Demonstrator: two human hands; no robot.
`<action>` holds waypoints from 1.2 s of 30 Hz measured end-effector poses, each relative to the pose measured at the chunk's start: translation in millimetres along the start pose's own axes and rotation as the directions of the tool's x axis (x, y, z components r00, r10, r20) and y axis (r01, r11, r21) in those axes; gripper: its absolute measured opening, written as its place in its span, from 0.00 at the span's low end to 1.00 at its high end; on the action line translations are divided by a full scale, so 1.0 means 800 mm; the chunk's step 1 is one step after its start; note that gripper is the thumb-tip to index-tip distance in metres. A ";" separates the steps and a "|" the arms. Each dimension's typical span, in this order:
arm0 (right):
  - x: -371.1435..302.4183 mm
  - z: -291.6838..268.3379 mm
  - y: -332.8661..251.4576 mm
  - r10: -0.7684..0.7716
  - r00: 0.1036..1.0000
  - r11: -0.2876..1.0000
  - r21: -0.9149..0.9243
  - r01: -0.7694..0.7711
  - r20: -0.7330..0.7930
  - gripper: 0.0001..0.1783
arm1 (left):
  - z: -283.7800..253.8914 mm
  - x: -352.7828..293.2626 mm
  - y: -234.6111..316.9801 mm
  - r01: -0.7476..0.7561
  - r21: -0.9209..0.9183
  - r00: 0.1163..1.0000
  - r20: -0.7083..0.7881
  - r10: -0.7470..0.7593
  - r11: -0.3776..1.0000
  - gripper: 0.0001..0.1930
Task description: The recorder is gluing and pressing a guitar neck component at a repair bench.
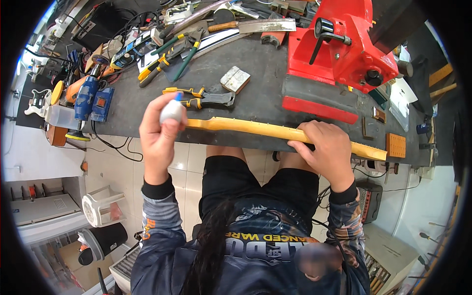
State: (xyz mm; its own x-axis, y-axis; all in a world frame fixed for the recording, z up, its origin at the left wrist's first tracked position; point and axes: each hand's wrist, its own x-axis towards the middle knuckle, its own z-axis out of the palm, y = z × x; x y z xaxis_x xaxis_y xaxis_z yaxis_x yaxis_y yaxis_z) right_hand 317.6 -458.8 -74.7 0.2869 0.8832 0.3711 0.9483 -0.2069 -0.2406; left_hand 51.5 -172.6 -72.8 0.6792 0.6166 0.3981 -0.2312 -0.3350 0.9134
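Note:
A guitar neck (pixel 246 126) of pale yellow wood lies sideways along the near edge of the dark workbench, its frets showing as small bumps on the far edge. My right hand (pixel 322 145) is wrapped round it, right of its middle. In my left hand (pixel 161 132) is a small white bottle (pixel 172 111) with a blue tip pointing up and away. It is held just above the left end of the neck, which the hand partly hides. Close beyond that end lie yellow-and-black pliers (pixel 211 100).
A red bench vise (pixel 339 54) stands at the far right. A pale block (pixel 235 79) lies mid-bench, with a saw (pixel 265 26) and green-handled cutters (pixel 189 60) behind. A blue power tool (pixel 87 98) is at the left, an orange drilled block (pixel 396 145) at the right.

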 end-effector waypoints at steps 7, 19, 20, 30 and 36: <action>0.004 0.003 0.005 0.014 1.000 1.000 0.019 -0.014 -0.001 0.22 | 0.009 -0.003 -0.018 -0.034 -0.076 0.998 0.045 0.037 0.997 0.25; 0.008 0.004 0.008 0.022 1.000 0.999 0.034 -0.022 -0.010 0.23 | 0.021 -0.002 -0.021 -0.142 -0.059 0.988 0.058 0.146 0.988 0.22; 0.008 0.004 0.008 0.021 1.000 0.999 0.039 -0.020 -0.011 0.23 | 0.020 -0.002 -0.021 -0.154 -0.037 0.985 0.073 0.156 0.987 0.22; 0.009 0.005 0.009 0.020 1.000 0.999 0.038 -0.020 -0.013 0.23 | 0.023 0.004 -0.012 -0.228 0.119 0.968 0.138 0.212 0.966 0.21; 0.008 0.008 0.012 0.026 1.000 0.999 0.041 -0.026 -0.009 0.23 | 0.023 0.005 -0.010 -0.243 0.166 0.964 0.151 0.219 0.956 0.20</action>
State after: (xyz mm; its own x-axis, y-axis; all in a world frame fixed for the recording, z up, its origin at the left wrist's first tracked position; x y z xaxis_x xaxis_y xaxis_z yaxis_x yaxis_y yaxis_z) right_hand 327.8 -452.5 -80.2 0.3127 0.8736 0.3728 0.9343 -0.2121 -0.2866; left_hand 68.8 -180.8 -79.8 0.7094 0.4132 0.5709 -0.2703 -0.5885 0.7619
